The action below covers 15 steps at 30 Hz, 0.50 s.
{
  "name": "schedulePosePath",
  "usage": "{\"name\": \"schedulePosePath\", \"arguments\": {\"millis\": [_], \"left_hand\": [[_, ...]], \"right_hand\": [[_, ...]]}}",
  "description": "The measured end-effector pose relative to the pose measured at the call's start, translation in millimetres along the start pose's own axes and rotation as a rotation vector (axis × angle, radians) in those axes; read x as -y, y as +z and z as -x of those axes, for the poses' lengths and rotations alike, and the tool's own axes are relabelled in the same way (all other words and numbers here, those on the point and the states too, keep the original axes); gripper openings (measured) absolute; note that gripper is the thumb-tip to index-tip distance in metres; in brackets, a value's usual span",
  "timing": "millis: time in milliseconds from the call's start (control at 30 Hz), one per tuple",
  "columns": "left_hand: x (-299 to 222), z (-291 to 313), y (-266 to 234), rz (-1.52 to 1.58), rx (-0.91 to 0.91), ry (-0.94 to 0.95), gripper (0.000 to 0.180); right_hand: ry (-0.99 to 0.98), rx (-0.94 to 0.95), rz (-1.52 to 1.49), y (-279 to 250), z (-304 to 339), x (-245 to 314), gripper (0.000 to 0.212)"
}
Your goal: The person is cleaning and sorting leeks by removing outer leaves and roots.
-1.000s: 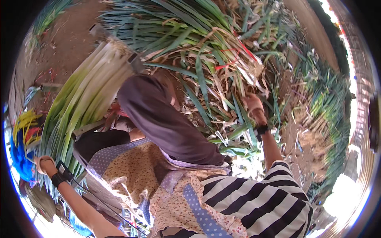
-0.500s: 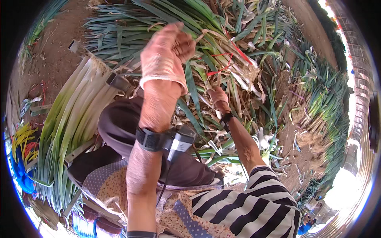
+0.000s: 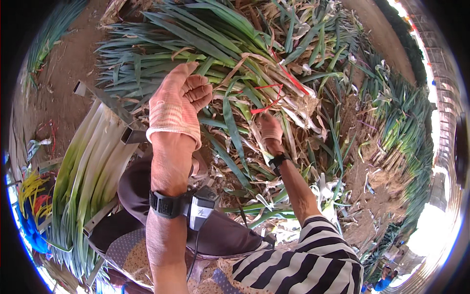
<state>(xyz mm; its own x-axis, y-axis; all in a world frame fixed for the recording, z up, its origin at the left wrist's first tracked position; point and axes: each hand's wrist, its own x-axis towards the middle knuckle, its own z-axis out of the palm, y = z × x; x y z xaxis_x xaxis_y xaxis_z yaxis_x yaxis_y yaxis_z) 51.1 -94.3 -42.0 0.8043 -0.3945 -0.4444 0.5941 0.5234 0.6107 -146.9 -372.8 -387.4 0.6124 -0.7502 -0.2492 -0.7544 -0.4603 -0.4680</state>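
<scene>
My left hand, in a pale knitted glove with bare fingertips, is raised over the leaf end of the leek pile. Its thumb side points up and away, the other fingers are curled together, and nothing shows in them. My right hand, also gloved, is down among the stalks and dry leaves, close to the root ends of a leek bundle. Its fingers look closed, but what they hold is hidden among the stalks. A red tie lies loosely across the leeks just beyond it.
Cleaned leeks lie in a metal frame at my left. More leeks line the ground at the right. Yellow strips are at the far left. Loose trimmings surround my right hand. Each wrist wears a black band.
My left hand has moved left and back toward me, away from the bundle. My right hand has shifted only slightly nearer to me, beside the red tie.
</scene>
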Motion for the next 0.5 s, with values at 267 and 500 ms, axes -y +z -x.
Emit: {"name": "schedulePosePath", "arguments": {"millis": [267,500], "left_hand": [[-9,4,-11,-0.032,0.013,0.034,0.025],[-12,4,-13,-0.096,-0.013,0.026,0.026]], "right_hand": [[0.002,-0.003,0.120,-82,-43,49,0.031],[-0.143,-0.203,0.326,-45,-46,82,0.025]]}}
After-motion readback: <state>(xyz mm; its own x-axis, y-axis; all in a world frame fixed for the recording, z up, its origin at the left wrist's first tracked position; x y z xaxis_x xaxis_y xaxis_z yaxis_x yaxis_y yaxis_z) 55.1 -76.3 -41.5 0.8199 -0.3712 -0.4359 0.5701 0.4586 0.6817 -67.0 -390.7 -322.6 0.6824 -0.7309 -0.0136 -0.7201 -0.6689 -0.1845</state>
